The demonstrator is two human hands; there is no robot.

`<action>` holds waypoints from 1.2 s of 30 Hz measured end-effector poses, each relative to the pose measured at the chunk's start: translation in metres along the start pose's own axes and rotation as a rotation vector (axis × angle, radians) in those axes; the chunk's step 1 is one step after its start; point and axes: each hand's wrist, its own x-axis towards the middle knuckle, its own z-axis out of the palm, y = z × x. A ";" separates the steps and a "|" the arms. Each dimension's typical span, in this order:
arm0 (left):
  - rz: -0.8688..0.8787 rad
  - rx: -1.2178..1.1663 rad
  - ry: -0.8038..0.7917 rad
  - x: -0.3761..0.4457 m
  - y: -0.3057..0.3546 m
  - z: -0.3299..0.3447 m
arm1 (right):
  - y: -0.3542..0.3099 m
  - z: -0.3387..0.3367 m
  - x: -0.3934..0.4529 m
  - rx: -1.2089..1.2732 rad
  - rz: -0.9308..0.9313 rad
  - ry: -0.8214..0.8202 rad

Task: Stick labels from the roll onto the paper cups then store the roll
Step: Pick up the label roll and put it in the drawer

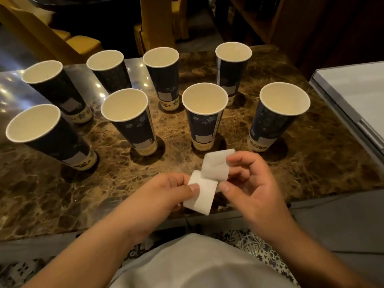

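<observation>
Eight tall dark blue paper cups (204,116) with cream insides are standing open in two rows on a shiny brown marble table (311,163). Most are showing a pale sticker low on the side. Near the table's front edge, the left hand (166,194) is pinching a small white roll of labels (200,193), and the right hand (252,183) is holding the loose white strip (217,166) pulled from it.

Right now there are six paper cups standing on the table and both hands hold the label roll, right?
Not quite: the head view shows eight paper cups standing on the table, not six. Both the left hand and right hand hold the label roll.
</observation>
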 end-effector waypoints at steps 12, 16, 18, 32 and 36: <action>0.037 -0.246 -0.169 0.016 0.005 0.018 | 0.012 -0.010 -0.021 -0.471 -0.225 -0.098; 0.027 -0.211 -0.170 0.025 0.003 0.032 | 0.021 -0.018 -0.040 -0.439 -0.087 -0.044; 0.004 -0.197 -0.144 0.030 0.002 0.040 | 0.034 -0.022 -0.051 -0.327 -0.014 0.136; 0.006 0.050 -0.071 0.035 -0.010 0.050 | 0.152 -0.063 -0.092 -1.236 0.221 0.122; 0.023 0.036 -0.113 0.032 -0.018 0.042 | 0.152 -0.049 -0.092 -1.272 0.318 0.119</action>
